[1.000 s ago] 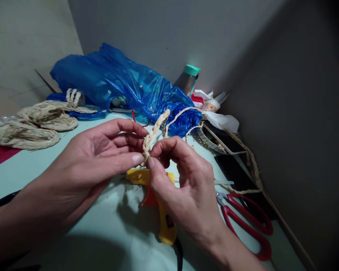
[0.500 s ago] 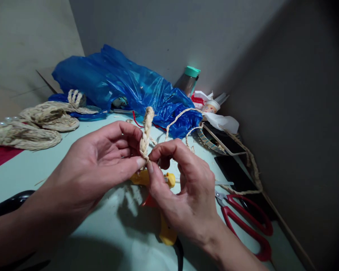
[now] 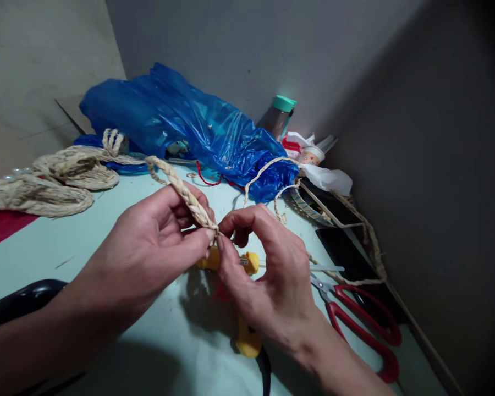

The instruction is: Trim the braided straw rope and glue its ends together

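Note:
My left hand (image 3: 148, 256) and my right hand (image 3: 268, 275) meet over the pale table (image 3: 119, 209), both pinching the near end of a short braided straw cord (image 3: 181, 190). The braid now lies over my left fingers and points up and to the left. A thin twisted straw strand (image 3: 268, 165) loops off from the pinch toward the right and trails along the wall. Under my hands lies a yellow glue gun (image 3: 241, 330) with a black cable.
Red-handled scissors (image 3: 358, 324) lie to the right. Bundles of raw straw fibre (image 3: 45, 181) sit at the left, a crumpled blue plastic bag (image 3: 190, 132) behind. A teal-capped bottle (image 3: 278, 115), cups, white paper and a dark phone crowd the corner. A black object lies at lower left.
The braid has swung from leaning right, through upright, to lying leftward over my left hand. Both hands kept their pinch and shifted slightly right.

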`<state>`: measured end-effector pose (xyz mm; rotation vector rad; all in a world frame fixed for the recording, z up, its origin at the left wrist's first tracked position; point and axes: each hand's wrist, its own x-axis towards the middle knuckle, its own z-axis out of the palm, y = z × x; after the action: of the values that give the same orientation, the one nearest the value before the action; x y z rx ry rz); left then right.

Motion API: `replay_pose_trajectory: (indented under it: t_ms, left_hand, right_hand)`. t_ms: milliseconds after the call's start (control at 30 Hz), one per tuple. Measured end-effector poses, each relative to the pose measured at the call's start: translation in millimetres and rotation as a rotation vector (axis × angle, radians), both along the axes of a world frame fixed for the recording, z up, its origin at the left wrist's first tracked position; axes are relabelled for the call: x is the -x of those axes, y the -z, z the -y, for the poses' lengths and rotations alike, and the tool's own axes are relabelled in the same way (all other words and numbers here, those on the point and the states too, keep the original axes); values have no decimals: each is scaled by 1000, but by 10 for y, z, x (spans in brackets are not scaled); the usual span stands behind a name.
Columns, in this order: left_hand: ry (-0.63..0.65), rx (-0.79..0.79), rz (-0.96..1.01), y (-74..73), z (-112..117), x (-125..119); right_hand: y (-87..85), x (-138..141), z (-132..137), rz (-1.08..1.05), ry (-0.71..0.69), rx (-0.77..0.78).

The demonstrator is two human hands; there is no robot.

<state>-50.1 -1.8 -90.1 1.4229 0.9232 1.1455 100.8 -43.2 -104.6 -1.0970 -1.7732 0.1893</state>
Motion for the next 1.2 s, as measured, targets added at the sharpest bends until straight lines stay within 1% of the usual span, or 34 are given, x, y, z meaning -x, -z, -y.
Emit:
replay_pose_trajectory:
  t_ms: [100, 267, 333, 433, 533, 600, 700, 867, 933, 1067, 1133, 1200]
  left_hand:
    - [-19, -8, -3, 6, 22, 0]
    - [36, -52, 2, -4, 15, -7]
    - [77, -56, -15, 2, -3, 2]
    - [129, -41, -54, 15, -26, 26]
    - [168, -21, -49, 19, -33, 38]
    - [192, -15, -41, 13, -32, 36]
    - [191, -38, -67, -4, -34, 25]
    - [182, -47, -47, -18, -43, 19]
    - [186, -45, -28, -20, -43, 20]
    - [129, -119, -40, -20, -54, 17]
    - [99, -149, -73, -13, -68, 23]
    - [72, -169, -118, -3, -82, 37]
  right_hand:
    - [-18, 15, 13, -7, 7, 23]
    - [-82, -3, 15, -17, 8, 91]
    - [-100, -33, -6, -10, -12, 149]
    - [-113, -79, -46, -30, -62, 289]
    - [-116, -102, -72, -78, -100, 414]
    - [-119, -103, -78, -113, -107, 464]
    - [-129, -89, -83, -168, -81, 503]
    - [-145, -40, -85, -216, 4, 537]
    - [-139, -21, -78, -227, 34, 526]
    - [-104, -2, -49, -174, 59, 400]
    - [-89, -4, -32, -139, 71, 330]
    - [-86, -10, -18, -119, 76, 293]
